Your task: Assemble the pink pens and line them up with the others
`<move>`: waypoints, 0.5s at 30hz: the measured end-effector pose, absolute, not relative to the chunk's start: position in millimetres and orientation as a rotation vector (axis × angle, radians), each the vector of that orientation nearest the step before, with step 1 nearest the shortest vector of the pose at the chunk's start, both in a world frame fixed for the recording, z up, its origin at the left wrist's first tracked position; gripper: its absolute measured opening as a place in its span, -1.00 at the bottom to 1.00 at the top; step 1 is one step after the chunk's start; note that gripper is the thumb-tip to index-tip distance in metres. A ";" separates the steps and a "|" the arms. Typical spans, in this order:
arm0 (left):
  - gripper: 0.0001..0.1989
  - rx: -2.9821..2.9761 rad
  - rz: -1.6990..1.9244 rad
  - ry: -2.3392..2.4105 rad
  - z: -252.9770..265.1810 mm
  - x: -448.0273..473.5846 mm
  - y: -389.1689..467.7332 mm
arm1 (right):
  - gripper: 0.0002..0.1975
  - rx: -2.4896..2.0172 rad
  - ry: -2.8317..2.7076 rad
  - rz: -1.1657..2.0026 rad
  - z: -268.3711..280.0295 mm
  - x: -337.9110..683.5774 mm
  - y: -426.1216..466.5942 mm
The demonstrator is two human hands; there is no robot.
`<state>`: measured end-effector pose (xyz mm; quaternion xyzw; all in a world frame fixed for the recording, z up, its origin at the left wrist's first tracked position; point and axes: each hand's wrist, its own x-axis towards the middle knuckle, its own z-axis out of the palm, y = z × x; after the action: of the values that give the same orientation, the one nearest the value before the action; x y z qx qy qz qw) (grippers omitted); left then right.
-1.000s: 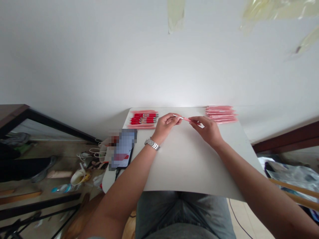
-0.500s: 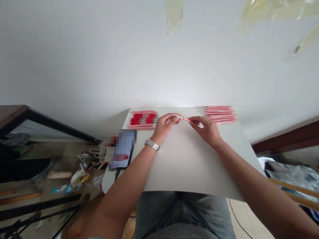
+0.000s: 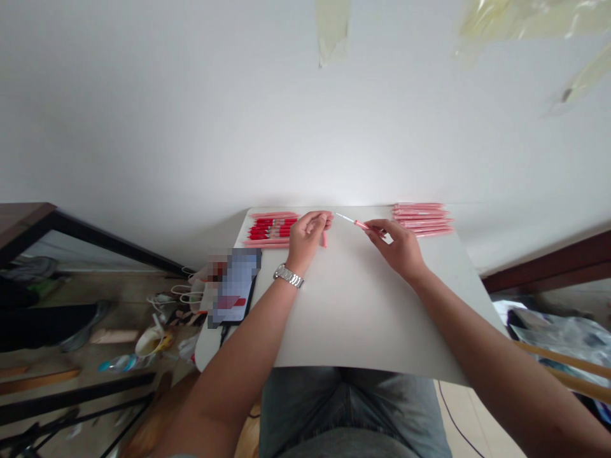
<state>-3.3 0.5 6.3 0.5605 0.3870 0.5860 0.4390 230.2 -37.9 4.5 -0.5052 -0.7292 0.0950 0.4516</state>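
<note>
My right hand (image 3: 394,245) pinches a pink pen (image 3: 363,225) by its barrel. A thin white length with a fine tip sticks out of the pen toward the left. My left hand (image 3: 310,236), with a metal watch on the wrist, is closed just left of that tip and apart from it. Below its fingers shows a short pink pen cap (image 3: 324,239), apparently held in the hand. Behind the left hand lie red pens (image 3: 272,228) between pale pink pens (image 3: 270,243), partly hidden by the hand.
A pile of pink pens (image 3: 422,218) lies at the back right of the white table (image 3: 363,318). A phone (image 3: 238,286) with a cable rests at the left edge. The wall (image 3: 305,127) stands right behind the table.
My left hand has moved left, away from the pen tip. More of the white length now shows, and the pink cap has come into sight. My right hand has barely moved.
</note>
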 end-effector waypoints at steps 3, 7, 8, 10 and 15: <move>-0.67 1.479 1.502 1.033 4.7 -7.4 2.6 | -0.73 -1.263 -1.788 0.225 5.2 230.7 -37.6; -0.79 1.731 1.496 1.184 5.8 -13.2 1.6 | -0.72 -1.283 -1.769 0.227 5.7 231.2 -37.8; -0.82 1.813 1.478 1.242 6.8 -14.5 1.1 | -0.72 -1.287 -1.765 0.226 5.6 231.3 -37.8; -0.83 1.973 1.422 1.376 8.5 -16.9 0.3 | -0.72 -1.291 -1.754 0.224 5.1 231.6 -37.9; -0.76 2.232 1.221 1.629 7.4 -21.9 1.1 | -0.71 -1.281 -1.735 0.245 5.4 231.8 -37.9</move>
<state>-21.9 1.1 7.4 0.7374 0.5383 0.4036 0.0603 231.8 -37.9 5.4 -0.5221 -0.7070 0.0998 0.4666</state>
